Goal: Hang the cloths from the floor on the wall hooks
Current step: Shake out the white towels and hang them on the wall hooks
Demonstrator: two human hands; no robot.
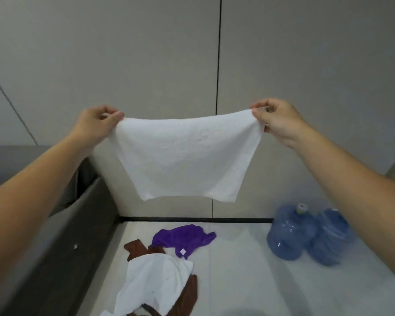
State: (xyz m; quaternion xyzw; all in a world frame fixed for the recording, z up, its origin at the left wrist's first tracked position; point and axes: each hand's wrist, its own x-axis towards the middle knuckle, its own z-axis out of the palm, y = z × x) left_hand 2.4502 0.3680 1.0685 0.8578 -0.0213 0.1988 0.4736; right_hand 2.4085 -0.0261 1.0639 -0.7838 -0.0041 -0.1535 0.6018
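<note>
A white cloth (pixel 183 153) hangs spread out in front of the grey wall. My left hand (pixel 94 126) pinches its upper left corner and my right hand (pixel 276 119) pinches its upper right corner, both raised at about the same height. On the pale floor below lie a purple cloth (pixel 185 240), a brown cloth (pixel 137 248) and another white cloth (pixel 151 281) in a loose heap, the white one draped over the brown. No wall hooks appear in this view.
Two blue water jugs (pixel 306 233) stand on the floor at the right against the wall. A dark grey sofa or bench (pixel 62 224) runs along the left side. A black baseboard (pixel 196 220) marks the wall's foot.
</note>
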